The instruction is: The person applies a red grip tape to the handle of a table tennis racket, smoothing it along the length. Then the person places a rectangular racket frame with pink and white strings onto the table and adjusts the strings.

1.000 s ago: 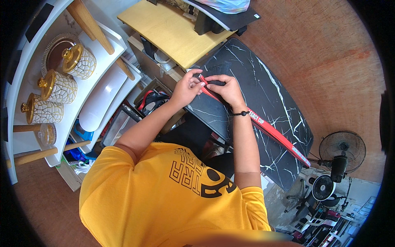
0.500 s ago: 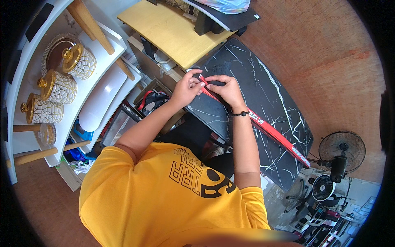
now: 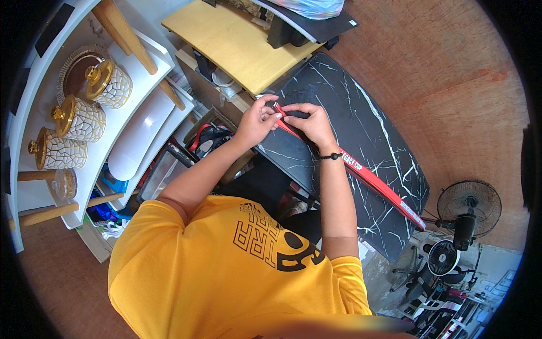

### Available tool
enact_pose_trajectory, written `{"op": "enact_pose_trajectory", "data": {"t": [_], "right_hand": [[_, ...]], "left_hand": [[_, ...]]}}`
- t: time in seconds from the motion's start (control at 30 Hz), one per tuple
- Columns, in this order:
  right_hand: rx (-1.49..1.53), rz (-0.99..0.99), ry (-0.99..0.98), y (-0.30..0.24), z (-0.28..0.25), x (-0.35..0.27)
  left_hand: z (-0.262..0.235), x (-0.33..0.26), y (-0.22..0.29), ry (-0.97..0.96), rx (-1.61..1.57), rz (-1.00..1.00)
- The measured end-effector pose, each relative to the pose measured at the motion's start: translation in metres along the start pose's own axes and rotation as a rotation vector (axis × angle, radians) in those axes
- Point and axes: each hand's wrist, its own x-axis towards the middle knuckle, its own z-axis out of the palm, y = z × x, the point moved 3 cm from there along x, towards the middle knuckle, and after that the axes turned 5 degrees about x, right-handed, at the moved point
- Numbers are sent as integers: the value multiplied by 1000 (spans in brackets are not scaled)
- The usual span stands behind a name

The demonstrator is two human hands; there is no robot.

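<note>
Left hand (image 3: 257, 121): pinching the near end of the red lanyard strap (image 3: 361, 172), fingers closed on a small dark clip (image 3: 272, 104).
Right hand (image 3: 309, 121): pressing the strap just beside the left, fingers narrowly closed.
Strap axis: running diagonally away to the right across the black marble table (image 3: 350, 107).
Jars (image 3: 79, 118): sitting lidded on the white shelf (image 3: 141, 135); contents hidden.

A long, flat red strap (image 3: 361, 172) with white lettering lies stretched across the black marble-patterned table (image 3: 367, 118), running diagonally from the table's upper left corner to its lower right edge. At the upper left end sits a small dark clip (image 3: 272, 104). Your left hand (image 3: 257, 120) and right hand (image 3: 309, 121) pinch the strap there, fingers closed on it, just above the table.
</note>
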Motion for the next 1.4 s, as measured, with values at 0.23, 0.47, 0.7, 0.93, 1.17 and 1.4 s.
{"op": "enact_pose_trajectory", "data": {"t": [0.23, 0.47, 0.7, 0.93, 1.17, 1.4], "right_hand": [[-10, 7, 3, -3, 0, -1], [1, 12, 4, -2, 0, -1], [-8, 22, 1, -2, 0, -1], [-24, 2, -1, -6, 0, -2], [-19, 5, 6, -6, 0, -2], [-24, 3, 10, -6, 0, -2]], "left_hand": [[0, 0, 0, 0, -13, -12], [2, -1, 2, 20, -26, 21], [2, -1, 2, 24, -27, 24], [0, 0, 0, -2, 2, 1], [0, 0, 1, -1, -17, -6], [1, 0, 2, 2, -3, -2]]}}
